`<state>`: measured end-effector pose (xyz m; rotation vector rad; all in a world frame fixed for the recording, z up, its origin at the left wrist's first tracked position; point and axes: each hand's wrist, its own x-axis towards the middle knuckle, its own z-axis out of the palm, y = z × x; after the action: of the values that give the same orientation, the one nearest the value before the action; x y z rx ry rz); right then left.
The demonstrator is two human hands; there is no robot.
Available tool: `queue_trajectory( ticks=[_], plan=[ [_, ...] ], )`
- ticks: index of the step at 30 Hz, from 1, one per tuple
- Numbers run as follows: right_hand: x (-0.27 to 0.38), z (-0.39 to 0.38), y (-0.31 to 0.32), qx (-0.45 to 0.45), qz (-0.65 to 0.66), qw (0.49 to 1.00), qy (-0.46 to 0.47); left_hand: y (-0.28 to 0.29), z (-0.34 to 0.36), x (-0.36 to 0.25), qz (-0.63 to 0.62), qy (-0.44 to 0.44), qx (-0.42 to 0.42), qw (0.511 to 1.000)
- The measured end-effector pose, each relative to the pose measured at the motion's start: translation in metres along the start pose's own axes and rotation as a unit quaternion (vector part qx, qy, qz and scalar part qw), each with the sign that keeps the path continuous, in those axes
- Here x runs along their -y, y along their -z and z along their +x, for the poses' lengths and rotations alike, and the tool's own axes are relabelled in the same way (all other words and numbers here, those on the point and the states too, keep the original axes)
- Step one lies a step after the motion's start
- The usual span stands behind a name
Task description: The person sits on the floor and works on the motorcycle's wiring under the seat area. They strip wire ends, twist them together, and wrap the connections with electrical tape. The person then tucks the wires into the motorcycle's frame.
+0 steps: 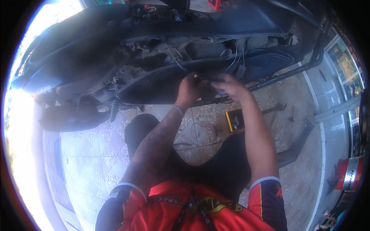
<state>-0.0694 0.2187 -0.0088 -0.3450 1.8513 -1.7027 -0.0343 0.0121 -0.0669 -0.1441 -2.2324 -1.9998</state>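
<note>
A dark scooter [154, 82] with its lower body opened up stretches across the view in front of me. A thin pale wire [174, 56] runs down from its inner frame to my left hand [189, 90], whose fingers are closed around the wire's dark end. Close beside it, my right hand [230, 87] has curled fingers, partly smeared by motion. Under those fingers shows a small bluish-purple thing, too blurred to name. More loose wires [239, 57] hang from the frame just beyond my right hand. The fingertips of both hands nearly meet.
A black box with a yellow edge [236, 120] rests on the tiled floor [192, 133] by my right forearm. A dark tool [274, 109] lies farther right. A red and silver container [348, 174] stands at the right, near glass-fronted shelving [341, 57]. Bright light floods the left side.
</note>
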Motion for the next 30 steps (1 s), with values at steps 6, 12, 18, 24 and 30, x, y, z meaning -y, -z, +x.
queue_trajectory(
  ticks=[6,12,18,24,30],
  plan=[
    [-0.005,-0.001,0.0,-0.072,0.041,0.997,0.01,0.002,0.005,0.004,-0.024,0.007,-0.045,0.999],
    [0.005,-0.009,-0.005,-0.052,0.097,0.994,-0.018,0.0,-0.002,-0.011,-0.041,0.035,-0.022,0.998],
    [0.002,-0.005,-0.006,-0.032,0.076,0.996,-0.017,0.002,-0.005,-0.024,-0.037,0.05,-0.012,0.998],
    [0.009,0.001,-0.014,-0.113,-0.273,0.955,0.006,0.002,-0.006,-0.024,-0.046,0.042,-0.014,0.998],
    [0.018,-0.007,-0.063,-0.297,-0.542,0.782,0.083,0.002,-0.006,-0.034,0.03,0.017,-0.017,0.999]
  ],
)
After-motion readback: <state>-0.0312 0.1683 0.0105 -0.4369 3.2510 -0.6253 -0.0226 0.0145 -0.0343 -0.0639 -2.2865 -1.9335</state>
